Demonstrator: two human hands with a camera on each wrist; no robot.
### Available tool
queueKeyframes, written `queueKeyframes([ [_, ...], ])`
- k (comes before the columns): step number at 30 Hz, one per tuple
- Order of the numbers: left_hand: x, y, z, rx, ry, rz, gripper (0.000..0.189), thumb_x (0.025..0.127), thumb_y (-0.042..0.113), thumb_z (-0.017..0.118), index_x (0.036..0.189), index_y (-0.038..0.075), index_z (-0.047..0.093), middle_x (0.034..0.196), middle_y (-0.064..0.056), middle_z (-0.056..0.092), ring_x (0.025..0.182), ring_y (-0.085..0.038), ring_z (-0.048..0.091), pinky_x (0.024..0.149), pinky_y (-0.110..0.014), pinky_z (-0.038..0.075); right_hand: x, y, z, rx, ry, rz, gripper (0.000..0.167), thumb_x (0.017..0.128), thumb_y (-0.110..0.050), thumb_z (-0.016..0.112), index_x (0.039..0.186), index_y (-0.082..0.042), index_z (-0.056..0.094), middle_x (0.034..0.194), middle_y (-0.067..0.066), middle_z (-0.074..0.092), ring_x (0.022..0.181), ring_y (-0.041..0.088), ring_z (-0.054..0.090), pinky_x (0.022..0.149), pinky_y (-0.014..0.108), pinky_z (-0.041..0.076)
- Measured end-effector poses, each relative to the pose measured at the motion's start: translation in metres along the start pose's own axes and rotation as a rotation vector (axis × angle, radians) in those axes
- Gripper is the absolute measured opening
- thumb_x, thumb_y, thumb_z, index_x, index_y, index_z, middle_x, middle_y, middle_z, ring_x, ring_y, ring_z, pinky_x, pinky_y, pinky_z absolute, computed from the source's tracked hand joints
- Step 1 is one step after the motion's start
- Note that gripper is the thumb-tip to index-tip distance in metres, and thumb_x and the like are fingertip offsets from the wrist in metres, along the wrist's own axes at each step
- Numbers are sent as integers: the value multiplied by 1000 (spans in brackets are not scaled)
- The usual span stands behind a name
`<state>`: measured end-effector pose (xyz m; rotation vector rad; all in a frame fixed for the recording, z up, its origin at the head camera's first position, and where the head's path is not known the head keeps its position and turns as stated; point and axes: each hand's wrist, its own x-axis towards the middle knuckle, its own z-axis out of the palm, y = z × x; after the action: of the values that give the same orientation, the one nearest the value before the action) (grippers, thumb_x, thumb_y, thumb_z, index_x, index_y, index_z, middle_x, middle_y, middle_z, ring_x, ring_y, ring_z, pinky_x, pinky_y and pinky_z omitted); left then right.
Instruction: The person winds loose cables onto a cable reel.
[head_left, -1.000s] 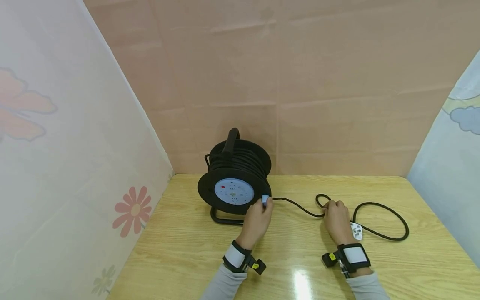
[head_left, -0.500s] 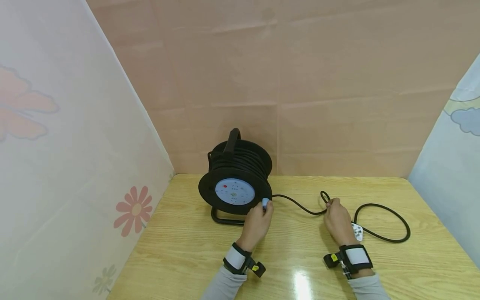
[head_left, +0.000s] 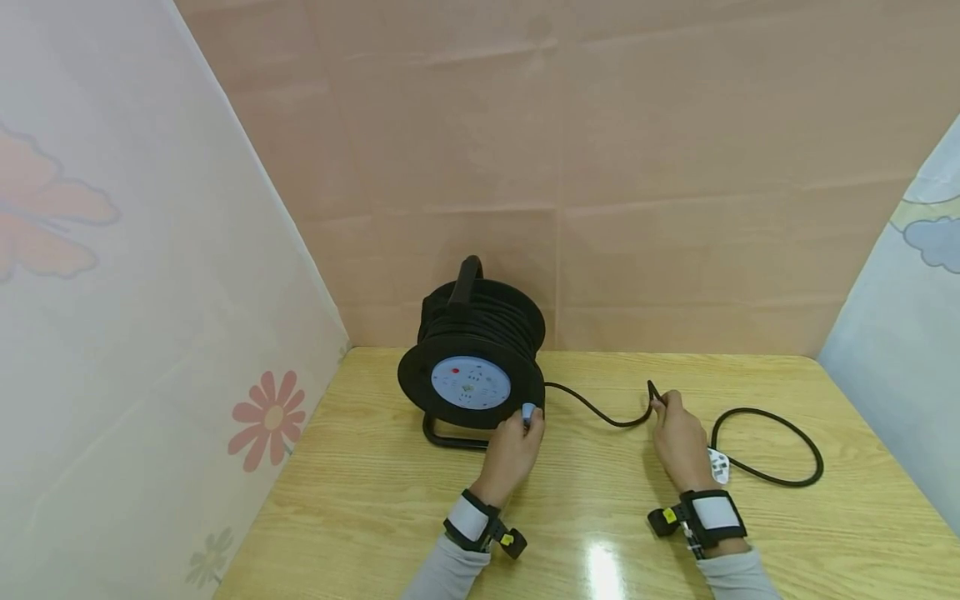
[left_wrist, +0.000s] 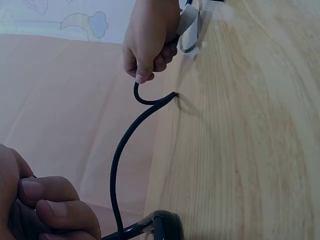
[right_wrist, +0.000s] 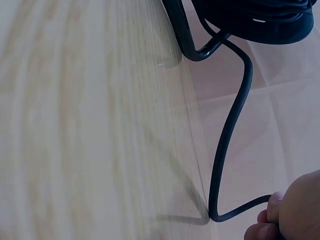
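While the left hand (head_left: 513, 452) grips the pale blue knob (head_left: 528, 412) at the lower right edge of the cable reel (head_left: 527, 375), its fingers curled in around it, I see the right hand (head_left: 680, 442) nearly closed too, pinching the black cable (right_wrist: 229, 129) between thumb and fingers. The reel stands near the back of the wooden table (head_left: 585, 517) on its black tubular foot (head_left: 453, 441), with its round socket panel (head_left: 471, 383) facing me. From the reel's right side, the cable dips, then bends sharply just short of the right fingertips. Just beside the right wrist I can make out a white plug (head_left: 719, 467), and a wide loop of cable lies to the right of it.
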<state>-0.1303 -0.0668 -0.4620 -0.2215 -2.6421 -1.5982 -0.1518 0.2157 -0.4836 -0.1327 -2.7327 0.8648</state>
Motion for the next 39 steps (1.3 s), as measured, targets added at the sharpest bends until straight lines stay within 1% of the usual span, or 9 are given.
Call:
queueKeyframes([
  [6, 0, -10, 3, 7, 19, 12, 43, 114, 37, 44, 76, 17, 44, 62, 9, 32, 50, -6, 30, 49, -24, 27, 0, 2, 1, -1, 11, -24, 29, 118, -18, 35, 119, 7, 50, 86, 30, 70, 50, 23, 49, 44, 35, 32],
  [10, -1, -18, 4, 23, 39, 28, 42, 114, 35, 45, 76, 17, 44, 64, 10, 32, 53, -6, 32, 49, -27, 30, 1, 3, 1, 6, 12, -22, 31, 118, -19, 34, 121, 7, 50, 97, 34, 71, 50, 23, 50, 44, 35, 32],
  [17, -3, -25, 1, -20, 4, -18, 45, 115, 41, 44, 78, 16, 48, 68, 7, 34, 58, -8, 37, 55, -25, 33, 2, 3, 0, 13, -2, -24, 35, 118, -21, 30, 125, 7, 50, 114, 37, 71, 49, 22, 47, 44, 34, 32],
  [20, -3, -30, 1, -9, 20, 19, 45, 114, 43, 43, 79, 16, 49, 69, 8, 35, 58, -8, 39, 54, -27, 34, 2, 4, -1, 11, -4, -19, 35, 119, -22, 30, 125, 7, 50, 115, 36, 71, 49, 20, 46, 44, 33, 31],
  [25, 1, -50, 8, -8, 59, 73, 49, 114, 51, 42, 76, 19, 47, 66, 10, 34, 54, -7, 39, 48, -28, 34, 2, 5, 0, 16, 1, -19, 36, 118, -22, 29, 126, 7, 50, 112, 37, 71, 48, 20, 45, 44, 33, 32],
  [30, 5, -70, 13, 37, 74, 35, 50, 113, 53, 42, 75, 21, 49, 64, 10, 38, 51, -7, 40, 47, -28, 35, 1, 6, 0, 9, 4, -25, 37, 118, -21, 28, 126, 8, 49, 115, 38, 70, 50, 21, 48, 44, 35, 32],
  [34, 3, -74, 12, 69, 90, 13, 51, 113, 52, 43, 73, 21, 47, 63, 10, 38, 51, -7, 39, 47, -28, 33, 1, 6, 0, 1, -4, -26, 37, 118, -20, 27, 127, 8, 49, 119, 38, 70, 50, 21, 48, 45, 34, 33],
  [36, 2, -74, 9, 63, 90, 19, 51, 114, 51, 42, 73, 20, 46, 62, 10, 37, 51, -8, 38, 47, -29, 32, 0, 7, 0, 1, -10, -23, 36, 118, -18, 27, 128, 8, 50, 120, 37, 70, 49, 21, 47, 45, 33, 32],
  [39, 1, -74, 7, 78, 84, -17, 52, 113, 52, 42, 72, 21, 46, 61, 10, 35, 50, -7, 36, 47, -29, 31, 0, 7, -1, 1, -15, -21, 35, 118, -17, 27, 128, 8, 50, 117, 37, 70, 48, 20, 45, 45, 32, 31],
])
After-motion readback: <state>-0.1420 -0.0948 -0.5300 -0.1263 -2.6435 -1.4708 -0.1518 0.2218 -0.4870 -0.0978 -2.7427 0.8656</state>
